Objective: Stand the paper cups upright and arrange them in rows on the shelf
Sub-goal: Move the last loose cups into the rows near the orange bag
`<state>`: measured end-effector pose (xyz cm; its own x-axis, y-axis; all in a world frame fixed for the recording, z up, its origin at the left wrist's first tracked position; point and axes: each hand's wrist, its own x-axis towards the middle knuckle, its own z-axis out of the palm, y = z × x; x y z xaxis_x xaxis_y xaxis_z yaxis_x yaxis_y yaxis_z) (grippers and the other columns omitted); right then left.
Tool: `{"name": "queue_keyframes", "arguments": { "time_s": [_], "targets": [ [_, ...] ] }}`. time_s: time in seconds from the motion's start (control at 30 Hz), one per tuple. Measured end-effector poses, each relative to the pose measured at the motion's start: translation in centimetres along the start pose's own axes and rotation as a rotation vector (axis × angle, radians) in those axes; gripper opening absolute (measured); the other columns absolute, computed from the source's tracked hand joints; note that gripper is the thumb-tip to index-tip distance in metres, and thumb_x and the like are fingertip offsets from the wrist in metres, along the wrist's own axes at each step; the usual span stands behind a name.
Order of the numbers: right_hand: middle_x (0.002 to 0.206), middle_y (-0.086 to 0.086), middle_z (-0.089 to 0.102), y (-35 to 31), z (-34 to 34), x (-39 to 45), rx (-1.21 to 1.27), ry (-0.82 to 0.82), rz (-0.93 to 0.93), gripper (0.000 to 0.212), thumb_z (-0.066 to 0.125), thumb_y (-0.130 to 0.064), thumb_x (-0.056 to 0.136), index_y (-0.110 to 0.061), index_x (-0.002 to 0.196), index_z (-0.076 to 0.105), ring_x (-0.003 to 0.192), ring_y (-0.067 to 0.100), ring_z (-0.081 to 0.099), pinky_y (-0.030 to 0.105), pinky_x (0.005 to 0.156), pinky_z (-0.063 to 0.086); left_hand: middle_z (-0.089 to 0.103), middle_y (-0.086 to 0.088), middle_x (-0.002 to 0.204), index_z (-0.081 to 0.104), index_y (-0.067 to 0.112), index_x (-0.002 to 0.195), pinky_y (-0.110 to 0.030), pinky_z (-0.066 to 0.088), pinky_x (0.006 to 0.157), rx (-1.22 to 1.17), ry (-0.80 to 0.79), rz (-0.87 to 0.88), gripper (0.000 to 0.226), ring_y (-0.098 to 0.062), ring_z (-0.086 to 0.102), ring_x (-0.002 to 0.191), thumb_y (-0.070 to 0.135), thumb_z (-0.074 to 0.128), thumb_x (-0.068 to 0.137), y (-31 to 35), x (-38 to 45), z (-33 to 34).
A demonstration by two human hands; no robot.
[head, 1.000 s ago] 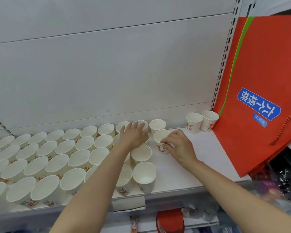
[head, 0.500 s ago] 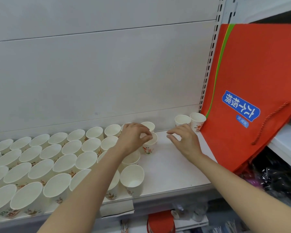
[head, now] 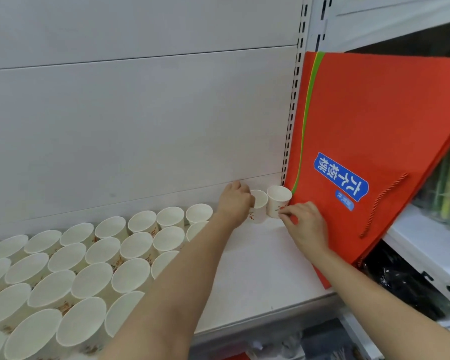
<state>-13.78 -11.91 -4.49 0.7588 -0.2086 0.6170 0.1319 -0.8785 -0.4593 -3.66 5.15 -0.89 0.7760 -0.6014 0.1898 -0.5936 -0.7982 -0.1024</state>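
Note:
Several white paper cups [head: 130, 255] with red prints stand upright in rows across the left part of the white shelf [head: 257, 268]. At the back right corner stand two more cups. My left hand [head: 235, 201] grips the left one [head: 259, 206] from its left side. The right cup [head: 278, 200] is pinched low on its wall by the fingertips of my right hand [head: 305, 224]. Both cups are upright and touch each other.
An orange paper bag [head: 369, 141] with a blue label leans against the shelf's right upright [head: 292, 105], just behind the two cups. A grey back panel [head: 140, 126] closes the shelf. Black and packaged goods lie lower right. Bare shelf lies between the rows and the bag.
Both hands have moved right from the cups in the rows to the two cups at the back right corner and taken hold of them. The view has shifted right.

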Motion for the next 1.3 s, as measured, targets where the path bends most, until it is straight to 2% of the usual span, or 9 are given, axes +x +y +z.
{"name": "queue_keyframes", "arguments": {
  "time_s": [0.2,0.37,0.57,0.73,0.83,0.93,1.03,1.17,1.3],
  "targets": [
    [0.091,0.001,0.068,1.2,1.1,1.7,-0.081,-0.084,-0.024,0.022,0.077,-0.014,0.075,-0.013,0.096,0.072,0.088,0.027,0.053,0.033,0.070,0.045,0.068,0.002,0.104,0.073,0.028,0.106,-0.030,0.035,0.075,-0.202,0.167,-0.071,0.020,-0.024,0.049,0.098,0.026,0.061,0.089,-1.6,-1.8,-2.2],
    [0.108,0.003,0.066,1.3,2.6,4.2,-0.294,-0.218,-0.089,0.030,0.071,-0.022,0.080,-0.014,0.108,0.068,0.103,0.030,0.049,0.040,0.087,0.039,0.069,0.005,0.095,0.075,0.027,0.104,-0.035,0.043,0.077,-0.427,0.299,-0.191,0.018,-0.019,0.051,0.089,0.021,0.064,0.090,-4.3,-6.5,-7.2],
    [0.094,0.004,0.068,0.6,2.4,4.5,-0.384,-0.308,-0.020,0.015,0.062,-0.022,0.086,-0.023,0.096,0.074,0.099,0.026,0.052,0.035,0.080,0.028,0.068,0.022,0.081,0.077,0.025,0.092,-0.004,0.036,0.068,-0.701,0.404,-0.333,0.011,0.008,0.056,0.077,0.020,0.074,0.083,-5.8,-12.3,-11.0],
    [0.080,-0.001,0.069,-2.7,1.7,1.5,-0.091,-0.214,-0.037,0.011,0.072,-0.017,0.078,-0.024,0.085,0.075,0.088,0.027,0.054,0.034,0.072,0.023,0.069,0.020,0.088,0.076,0.033,0.091,-0.010,0.037,0.084,-0.731,0.401,-0.289,0.012,0.001,0.052,0.098,0.026,0.075,0.082,-5.1,-15.4,-9.5],
    [0.072,-0.002,0.068,-4.7,0.4,-1.5,0.150,-0.123,-0.074,0.014,0.078,-0.006,0.072,-0.017,0.080,0.075,0.083,0.023,0.053,0.030,0.073,0.029,0.070,0.016,0.089,0.076,0.033,0.092,-0.023,0.044,0.085,-0.811,0.325,-0.289,0.012,-0.003,0.059,0.097,0.025,0.075,0.082,-3.7,-17.1,-8.6],
    [0.073,-0.003,0.066,-6.1,-1.1,-4.8,0.242,-0.102,-0.060,0.012,0.077,-0.005,0.075,-0.013,0.084,0.076,0.087,0.010,0.043,0.020,0.078,0.031,0.067,0.024,0.083,0.077,0.028,0.091,-0.019,0.046,0.081,-0.857,0.290,-0.270,0.013,0.004,0.060,0.091,0.019,0.076,0.082,-2.0,-18.9,-8.3],
    [0.087,-0.004,0.066,-7.0,-2.2,-7.6,0.222,-0.081,-0.035,0.011,0.076,-0.008,0.077,-0.015,0.084,0.075,0.097,0.011,0.043,0.014,0.084,0.027,0.071,0.021,0.082,0.079,0.025,0.089,-0.020,0.047,0.078,-0.826,0.255,-0.203,0.012,0.006,0.061,0.085,0.017,0.075,0.081,-0.5,-20.1,-8.0],
    [0.110,0.000,0.064,-7.9,-3.2,-10.7,0.240,-0.094,0.088,0.014,0.076,-0.006,0.077,-0.017,0.085,0.075,0.108,0.023,0.050,0.023,0.091,0.030,0.074,0.010,0.086,0.078,0.033,0.089,-0.035,0.045,0.079,-0.555,0.215,-0.162,0.011,-0.015,0.059,0.088,0.029,0.072,0.081,0.4,-21.0,-6.4],
    [0.119,0.000,0.061,-9.2,-4.1,-13.3,0.309,-0.116,0.137,0.015,0.074,-0.008,0.079,-0.020,0.087,0.074,0.113,0.020,0.051,0.029,0.094,0.039,0.071,0.007,0.076,0.077,0.036,0.085,-0.033,0.041,0.073,-0.307,0.180,-0.151,0.011,-0.023,0.056,0.085,0.034,0.068,0.080,1.0,-21.5,-4.7]
  ]
}}
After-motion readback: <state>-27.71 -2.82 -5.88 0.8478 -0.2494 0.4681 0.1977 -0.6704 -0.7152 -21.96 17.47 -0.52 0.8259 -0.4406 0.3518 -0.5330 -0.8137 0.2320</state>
